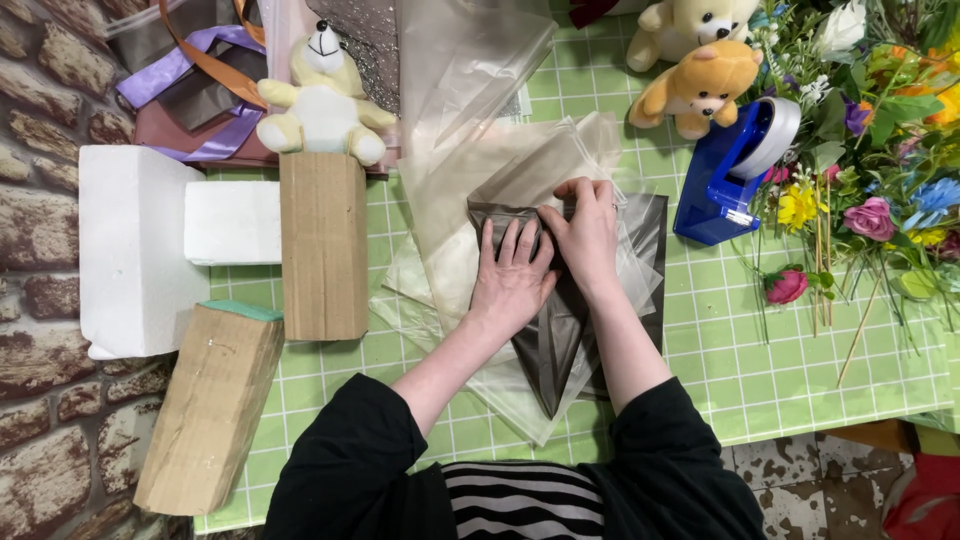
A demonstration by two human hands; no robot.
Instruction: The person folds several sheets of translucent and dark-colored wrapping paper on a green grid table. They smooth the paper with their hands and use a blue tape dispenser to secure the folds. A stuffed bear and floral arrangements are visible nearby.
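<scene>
Left hand (513,277) lies flat, fingers spread, pressing down on the dark wrap (560,345), a grey-brown sheet folded to a point that aims back toward the person; that flat palm looks to be pinning the fold so it cannot spring open. Right hand (588,232) sits just beside it, fingers curled and pinching the wrap's upper edge, seemingly to crease or gather it there. The wrap rests on a loose pile of clear film (470,200), which spreads out past it on every side and rises toward the far edge of the green checked table (760,380). Left of the wrap stands a brown block (323,245) with a white plush toy (322,95) at its far end; further left, white foam blocks (135,250) and a second brown block (212,405). Right of the wrap, near but apart, is a blue tape dispenser (735,170), with two teddy bears (700,60) beyond it and a heap of artificial flowers (870,180) further right. The slippery film under the wrap is the only thing crowding the hands.
</scene>
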